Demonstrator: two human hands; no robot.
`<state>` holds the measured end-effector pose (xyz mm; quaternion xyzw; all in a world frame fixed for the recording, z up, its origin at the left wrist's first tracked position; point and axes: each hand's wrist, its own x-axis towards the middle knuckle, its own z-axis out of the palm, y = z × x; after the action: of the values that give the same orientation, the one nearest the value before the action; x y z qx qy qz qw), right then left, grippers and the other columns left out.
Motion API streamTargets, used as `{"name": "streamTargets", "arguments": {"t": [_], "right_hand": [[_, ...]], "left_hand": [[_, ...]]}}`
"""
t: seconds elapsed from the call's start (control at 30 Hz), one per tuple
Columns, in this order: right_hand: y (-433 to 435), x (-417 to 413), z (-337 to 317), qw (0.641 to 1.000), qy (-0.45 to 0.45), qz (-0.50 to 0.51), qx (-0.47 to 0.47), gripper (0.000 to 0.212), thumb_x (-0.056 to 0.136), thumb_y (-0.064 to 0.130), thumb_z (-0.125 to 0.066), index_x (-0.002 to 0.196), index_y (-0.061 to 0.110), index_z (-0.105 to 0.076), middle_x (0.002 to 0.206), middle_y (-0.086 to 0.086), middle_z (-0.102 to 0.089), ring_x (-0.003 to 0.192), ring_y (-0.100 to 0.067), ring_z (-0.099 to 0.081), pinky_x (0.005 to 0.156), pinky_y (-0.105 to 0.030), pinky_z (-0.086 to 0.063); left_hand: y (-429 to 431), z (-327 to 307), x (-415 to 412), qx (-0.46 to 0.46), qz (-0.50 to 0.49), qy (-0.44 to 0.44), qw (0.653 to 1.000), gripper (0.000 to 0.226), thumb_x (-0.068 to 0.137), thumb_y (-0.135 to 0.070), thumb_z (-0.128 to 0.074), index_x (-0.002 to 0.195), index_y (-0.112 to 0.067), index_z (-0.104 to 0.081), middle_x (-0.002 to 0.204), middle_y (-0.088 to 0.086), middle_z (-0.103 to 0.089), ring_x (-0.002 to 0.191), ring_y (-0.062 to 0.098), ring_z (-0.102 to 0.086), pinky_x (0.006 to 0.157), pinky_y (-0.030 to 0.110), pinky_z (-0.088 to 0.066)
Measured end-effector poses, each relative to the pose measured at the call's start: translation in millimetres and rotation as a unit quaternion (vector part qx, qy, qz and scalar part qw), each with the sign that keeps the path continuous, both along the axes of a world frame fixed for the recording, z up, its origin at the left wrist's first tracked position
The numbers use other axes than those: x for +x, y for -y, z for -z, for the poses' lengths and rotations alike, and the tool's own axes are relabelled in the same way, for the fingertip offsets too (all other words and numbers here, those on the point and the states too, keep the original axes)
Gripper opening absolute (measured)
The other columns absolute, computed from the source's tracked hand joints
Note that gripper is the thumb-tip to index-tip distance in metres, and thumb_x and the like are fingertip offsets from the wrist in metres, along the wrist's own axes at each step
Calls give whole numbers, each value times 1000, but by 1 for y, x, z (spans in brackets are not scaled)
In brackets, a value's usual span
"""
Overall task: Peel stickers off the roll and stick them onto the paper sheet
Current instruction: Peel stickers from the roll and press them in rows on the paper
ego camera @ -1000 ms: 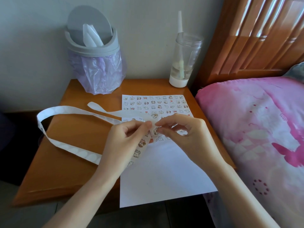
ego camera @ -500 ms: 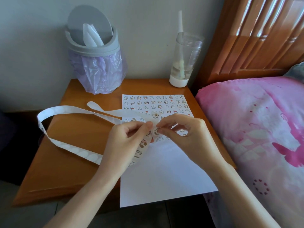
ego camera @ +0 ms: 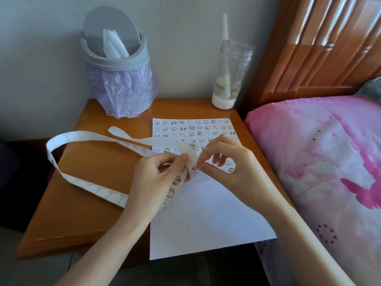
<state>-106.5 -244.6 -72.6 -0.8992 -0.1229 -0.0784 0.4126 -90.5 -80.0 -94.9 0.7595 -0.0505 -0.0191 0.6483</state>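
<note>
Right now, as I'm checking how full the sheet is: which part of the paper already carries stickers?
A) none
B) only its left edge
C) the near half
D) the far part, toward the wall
D: rows of small stickers fill the far part of the paper sheet, while its near part is blank white.

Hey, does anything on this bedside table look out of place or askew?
Two small things. The long white sticker strip loops out past the left edge of the orange wooden table, and the white paper sheet overhangs its near edge. Nothing looks spilled or damaged.
</note>
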Motion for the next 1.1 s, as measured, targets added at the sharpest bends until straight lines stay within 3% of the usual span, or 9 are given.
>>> {"name": "streamTargets", "arguments": {"t": [0.1,0.23,0.33,0.5,0.67,0.9,1.1], "right_hand": [[9,0,-7,997,-43,0,62,5,83,20,-69,83,24,-68,85,11,-68,78,-5,-59,68,-22,-51],[39,2,-15,978,-108,81,160,5,82,15,-69,85,12,-69,75,1,-71,65,-9,-60,58,-22,-49],[58,2,-16,965,-168,116,163,9,86,17,-65,88,10,-71,70,2,-69,61,-8,-58,57,-21,-47],[65,2,-15,955,-194,138,177,11,85,19,-66,85,10,-72,69,0,-68,62,-12,-57,61,-24,-47],[72,2,-14,958,-201,145,145,10,83,22,-68,79,14,-73,65,1,-68,63,-19,-55,66,-29,-48],[91,2,-12,952,-238,179,76,8,81,18,-71,75,12,-74,67,-4,-69,52,-10,-53,63,-28,-48],[90,6,-7,950,-259,170,36,7,82,17,-70,78,12,-73,70,-6,-68,61,-14,-53,59,-23,-46]], "left_hand": [[0,0,0,1,-5,-4,1000,14,87,-31,-60,77,-26,-69,72,-16,-72,68,2,-69,54,6,-46],[0,3,1,25,-3,10,1000,14,87,-29,-61,78,-26,-70,75,-16,-72,77,-7,-65,56,4,-44],[-1,6,2,38,2,22,999,11,87,-27,-61,82,-25,-70,84,-13,-71,82,-6,-64,59,5,-45],[0,10,4,62,2,27,998,12,86,-29,-61,88,-22,-71,88,-9,-72,84,-1,-65,62,7,-48],[-1,13,5,68,5,24,997,15,87,-29,-61,89,-19,-72,85,-9,-72,81,-2,-65,62,7,-48],[0,16,5,72,4,15,997,14,87,-27,-62,91,-19,-72,82,-12,-72,77,-4,-65,60,4,-44],[0,18,5,89,13,14,996,16,88,-26,-62,95,-17,-73,85,-11,-72,80,-6,-64,61,3,-44]]}}
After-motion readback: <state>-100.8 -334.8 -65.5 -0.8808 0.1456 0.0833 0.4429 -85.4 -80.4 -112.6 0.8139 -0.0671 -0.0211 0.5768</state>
